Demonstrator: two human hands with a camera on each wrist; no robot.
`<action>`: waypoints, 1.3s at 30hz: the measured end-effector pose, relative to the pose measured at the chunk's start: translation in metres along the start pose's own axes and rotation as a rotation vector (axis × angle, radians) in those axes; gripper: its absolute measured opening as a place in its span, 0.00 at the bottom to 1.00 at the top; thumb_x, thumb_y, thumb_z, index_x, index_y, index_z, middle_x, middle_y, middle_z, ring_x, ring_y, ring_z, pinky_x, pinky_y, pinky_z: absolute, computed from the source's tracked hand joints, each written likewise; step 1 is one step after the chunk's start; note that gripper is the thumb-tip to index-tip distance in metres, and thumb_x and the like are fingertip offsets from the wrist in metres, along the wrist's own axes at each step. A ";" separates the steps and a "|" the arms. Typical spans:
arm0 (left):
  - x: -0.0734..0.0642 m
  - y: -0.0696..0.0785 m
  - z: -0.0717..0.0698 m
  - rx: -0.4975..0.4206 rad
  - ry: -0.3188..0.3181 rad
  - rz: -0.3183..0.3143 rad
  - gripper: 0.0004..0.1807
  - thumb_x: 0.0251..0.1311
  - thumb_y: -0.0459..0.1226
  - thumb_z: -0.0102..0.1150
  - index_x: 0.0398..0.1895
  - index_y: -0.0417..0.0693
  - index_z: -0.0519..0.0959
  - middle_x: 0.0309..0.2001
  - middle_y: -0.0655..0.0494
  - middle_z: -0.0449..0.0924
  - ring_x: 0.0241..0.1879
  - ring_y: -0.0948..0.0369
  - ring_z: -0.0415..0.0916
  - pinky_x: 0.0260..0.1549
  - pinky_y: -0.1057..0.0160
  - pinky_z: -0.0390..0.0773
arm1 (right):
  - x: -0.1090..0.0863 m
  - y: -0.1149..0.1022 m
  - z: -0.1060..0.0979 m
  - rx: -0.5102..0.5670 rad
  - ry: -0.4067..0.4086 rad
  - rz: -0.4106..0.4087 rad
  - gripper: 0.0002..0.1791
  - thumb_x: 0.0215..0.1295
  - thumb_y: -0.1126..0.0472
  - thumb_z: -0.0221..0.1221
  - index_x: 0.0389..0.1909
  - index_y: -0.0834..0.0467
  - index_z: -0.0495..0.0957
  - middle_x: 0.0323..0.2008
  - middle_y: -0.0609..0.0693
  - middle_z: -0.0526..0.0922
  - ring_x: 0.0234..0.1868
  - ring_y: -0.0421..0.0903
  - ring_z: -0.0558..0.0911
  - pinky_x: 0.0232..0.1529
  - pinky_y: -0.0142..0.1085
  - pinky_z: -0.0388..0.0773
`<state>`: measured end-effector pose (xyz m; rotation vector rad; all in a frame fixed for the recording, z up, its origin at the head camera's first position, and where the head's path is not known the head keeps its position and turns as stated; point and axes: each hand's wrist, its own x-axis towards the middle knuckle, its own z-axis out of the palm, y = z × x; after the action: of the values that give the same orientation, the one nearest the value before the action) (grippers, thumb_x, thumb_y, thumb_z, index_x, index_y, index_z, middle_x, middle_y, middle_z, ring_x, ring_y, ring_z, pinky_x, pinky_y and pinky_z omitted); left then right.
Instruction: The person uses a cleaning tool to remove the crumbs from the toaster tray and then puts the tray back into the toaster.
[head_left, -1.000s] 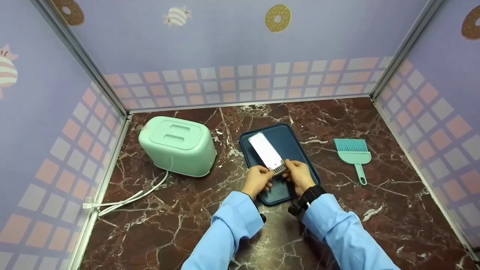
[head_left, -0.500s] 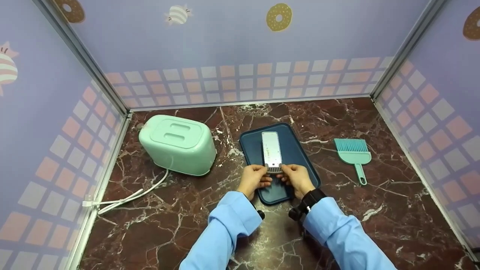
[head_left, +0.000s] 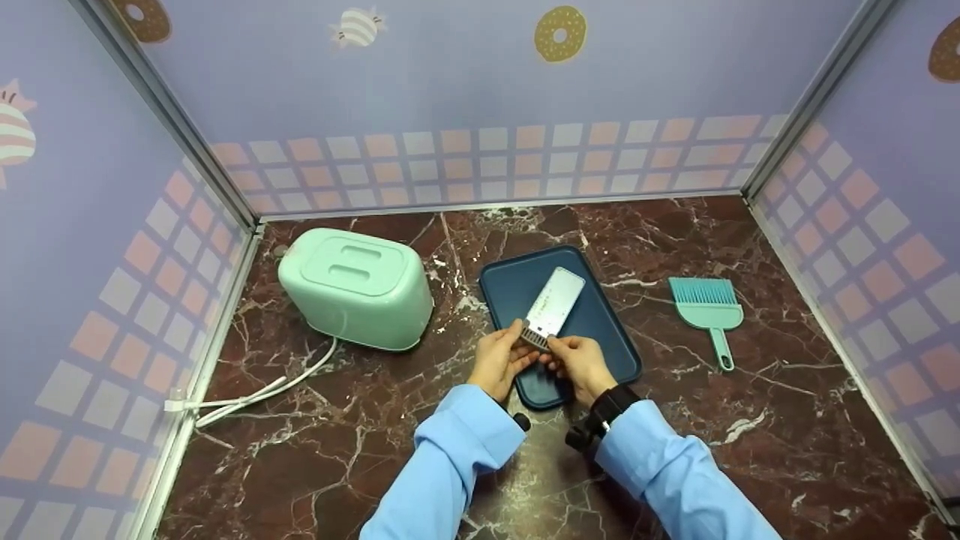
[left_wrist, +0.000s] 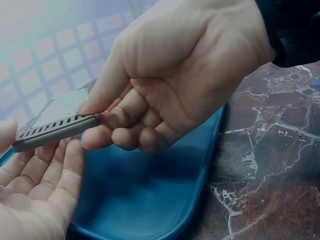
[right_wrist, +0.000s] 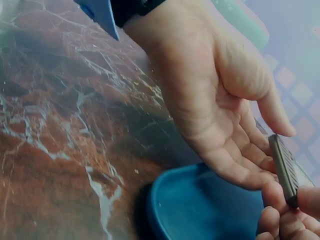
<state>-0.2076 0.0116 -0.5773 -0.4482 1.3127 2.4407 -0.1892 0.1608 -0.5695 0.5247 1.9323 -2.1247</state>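
Both hands hold a flat silver crumb tray (head_left: 556,300) by its grey slotted end, above a dark blue serving tray (head_left: 611,322). My left hand (head_left: 496,361) grips the left corner, thumb on top and fingers below. At the right corner my right hand (head_left: 581,364) pinches it between thumb and fingers. In the left wrist view the slotted edge of the crumb tray (left_wrist: 55,132) runs between the two hands. Small specks lie on its silver face. The right wrist view shows the grey end of the crumb tray (right_wrist: 283,167) edge-on.
A mint green toaster (head_left: 360,300) stands on the left, its white cord (head_left: 300,381) running to the left wall. On the right lies a teal brush seated in a small dustpan (head_left: 709,315). Crumbs dot the dark marble surface near the toaster. Patterned walls enclose three sides.
Between the hands the crumb tray has swung round: its far end pointed up-left, then straight away, and now up-right. Both hands have shifted slightly left. Toaster and brush stay put.
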 end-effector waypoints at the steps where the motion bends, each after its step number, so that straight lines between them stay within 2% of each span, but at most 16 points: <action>1: 0.000 -0.001 0.000 -0.001 -0.003 0.006 0.14 0.75 0.37 0.57 0.49 0.31 0.76 0.34 0.49 0.83 0.31 0.59 0.81 0.38 0.61 0.84 | 0.000 0.001 0.001 0.001 0.003 -0.008 0.11 0.76 0.63 0.58 0.39 0.70 0.79 0.20 0.49 0.83 0.20 0.39 0.77 0.22 0.29 0.71; 7: 0.001 -0.004 -0.001 0.034 0.024 0.075 0.06 0.72 0.29 0.56 0.43 0.29 0.77 0.34 0.47 0.82 0.31 0.60 0.81 0.33 0.65 0.82 | -0.002 0.001 0.008 -0.027 -0.006 -0.032 0.10 0.76 0.63 0.58 0.37 0.67 0.80 0.20 0.49 0.83 0.20 0.39 0.78 0.22 0.29 0.71; 13: 0.003 -0.004 -0.001 0.075 0.073 0.131 0.06 0.72 0.28 0.57 0.42 0.30 0.76 0.34 0.48 0.81 0.31 0.61 0.82 0.33 0.64 0.83 | -0.001 0.002 0.012 -0.039 -0.019 -0.008 0.12 0.77 0.62 0.57 0.37 0.67 0.79 0.20 0.49 0.84 0.20 0.40 0.77 0.22 0.30 0.71; 19: 0.002 -0.002 -0.002 0.120 0.095 0.132 0.07 0.73 0.29 0.57 0.42 0.28 0.76 0.31 0.49 0.81 0.28 0.61 0.82 0.30 0.65 0.83 | -0.002 0.004 0.015 -0.062 -0.041 0.004 0.13 0.77 0.61 0.57 0.37 0.68 0.79 0.20 0.49 0.83 0.20 0.39 0.76 0.22 0.29 0.70; 26: 0.002 0.002 -0.003 0.134 0.084 0.125 0.07 0.73 0.29 0.55 0.35 0.34 0.75 0.31 0.49 0.79 0.28 0.61 0.81 0.31 0.64 0.83 | -0.002 0.002 0.009 -0.099 -0.078 0.011 0.14 0.78 0.58 0.56 0.38 0.67 0.79 0.21 0.51 0.84 0.18 0.40 0.76 0.20 0.30 0.70; 32: 0.003 0.008 -0.008 0.200 0.090 0.140 0.08 0.73 0.30 0.55 0.41 0.30 0.78 0.32 0.48 0.80 0.28 0.60 0.80 0.32 0.63 0.83 | -0.002 -0.008 -0.016 -0.199 -0.060 -0.078 0.20 0.80 0.55 0.52 0.45 0.72 0.78 0.23 0.55 0.85 0.19 0.41 0.78 0.21 0.31 0.72; 35: 0.004 0.011 -0.012 0.223 0.095 0.152 0.10 0.74 0.31 0.55 0.44 0.28 0.78 0.33 0.47 0.81 0.28 0.60 0.80 0.32 0.63 0.82 | 0.001 -0.017 -0.038 -0.289 -0.002 -0.153 0.19 0.80 0.57 0.53 0.46 0.73 0.77 0.24 0.57 0.85 0.19 0.43 0.79 0.21 0.31 0.74; 37: 0.004 0.012 -0.014 0.231 0.098 0.152 0.10 0.74 0.31 0.55 0.46 0.28 0.78 0.34 0.47 0.81 0.29 0.61 0.80 0.32 0.64 0.81 | 0.005 -0.024 -0.057 -0.387 0.054 -0.208 0.18 0.79 0.58 0.53 0.47 0.72 0.77 0.25 0.60 0.85 0.21 0.47 0.81 0.22 0.32 0.76; 39: 0.005 0.013 -0.016 0.232 0.096 0.153 0.11 0.74 0.31 0.54 0.47 0.28 0.78 0.36 0.46 0.82 0.30 0.61 0.80 0.32 0.65 0.81 | 0.010 -0.030 -0.077 -0.540 0.141 -0.291 0.16 0.78 0.59 0.54 0.47 0.71 0.78 0.28 0.62 0.86 0.25 0.52 0.84 0.26 0.36 0.78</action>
<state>-0.2156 -0.0082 -0.5781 -0.4216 1.7051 2.3711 -0.2017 0.2417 -0.5522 0.3026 2.6667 -1.6193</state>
